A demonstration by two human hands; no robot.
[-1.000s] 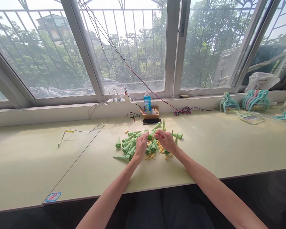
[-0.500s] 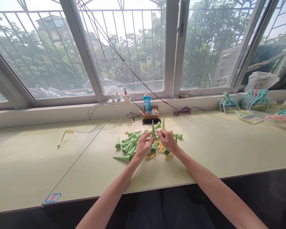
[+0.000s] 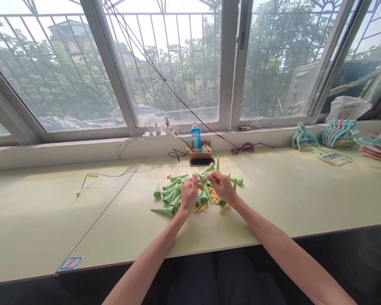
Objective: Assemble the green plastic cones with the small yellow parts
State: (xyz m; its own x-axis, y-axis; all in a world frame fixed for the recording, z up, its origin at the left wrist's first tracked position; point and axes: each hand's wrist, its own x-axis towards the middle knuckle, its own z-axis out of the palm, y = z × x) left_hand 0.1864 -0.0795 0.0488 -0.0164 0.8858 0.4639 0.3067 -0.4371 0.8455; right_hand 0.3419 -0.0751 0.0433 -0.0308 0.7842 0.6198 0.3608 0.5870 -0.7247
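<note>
My left hand [image 3: 189,195] is closed around a green plastic watering spike [image 3: 202,179], which is tilted between my two hands. Close against its right side is my right hand [image 3: 222,187], with thumb and forefinger pinched together; whatever they hold is too small or hidden to make out. Beneath and around both hands lies a heap of similar green spikes [image 3: 171,195], some on their sides and a few standing point up. Small yellow T-shaped plastic pieces [image 3: 202,208] are scattered among them.
Behind the heap are a dark phone [image 3: 202,162] and a cardboard box [image 3: 206,155] with a blue bottle [image 3: 196,137]. Cables [image 3: 246,147] lie along the sill. At right are packaged hangers [image 3: 339,133], a flat packet [image 3: 333,158] and another person's hand [image 3: 379,154].
The spike in my left hand has gone from upright to tilted, and the left hand has turned. My right hand has barely moved. The other person's hand has lifted a bagged item at right.
</note>
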